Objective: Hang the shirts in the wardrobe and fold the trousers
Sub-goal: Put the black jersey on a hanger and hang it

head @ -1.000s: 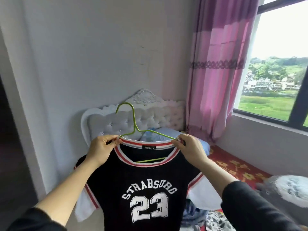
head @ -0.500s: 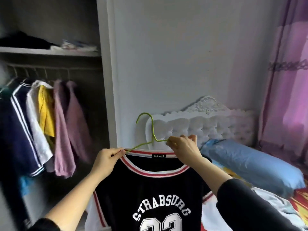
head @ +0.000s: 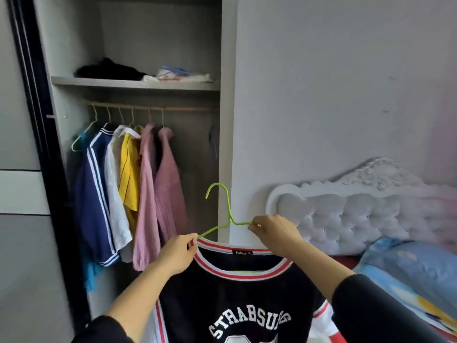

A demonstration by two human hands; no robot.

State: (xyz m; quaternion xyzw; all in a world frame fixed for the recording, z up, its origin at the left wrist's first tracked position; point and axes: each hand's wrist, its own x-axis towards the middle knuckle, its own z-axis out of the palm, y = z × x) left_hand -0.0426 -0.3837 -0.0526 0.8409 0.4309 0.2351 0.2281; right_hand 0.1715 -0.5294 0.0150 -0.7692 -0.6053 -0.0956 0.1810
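Note:
A black jersey [head: 222, 300] with a red-and-white collar and white lettering hangs on a green wire hanger [head: 223, 214] in front of me. My left hand [head: 178, 253] pinches the collar's left edge where the hanger arm enters it. My right hand [head: 272, 231] grips the hanger's right arm above the collar. The hook points up and left, in front of the wardrobe's right side panel. The open wardrobe [head: 226, 120] stands to the left, with a wooden rail [head: 153, 108] under its shelf.
Several shirts [head: 128, 184] hang on the rail's left part: navy, white, yellow and two pink ones. A bare hanger [head: 214, 139] hangs at the rail's right end. Folded things lie on the shelf [head: 133, 82]. A white tufted headboard [head: 358, 214] and blue pillow [head: 408, 266] are at the right.
The view has swung left from the window and bed to the open wardrobe. The jersey on its hanger came along, and my right hand slid inward along the hanger's arm.

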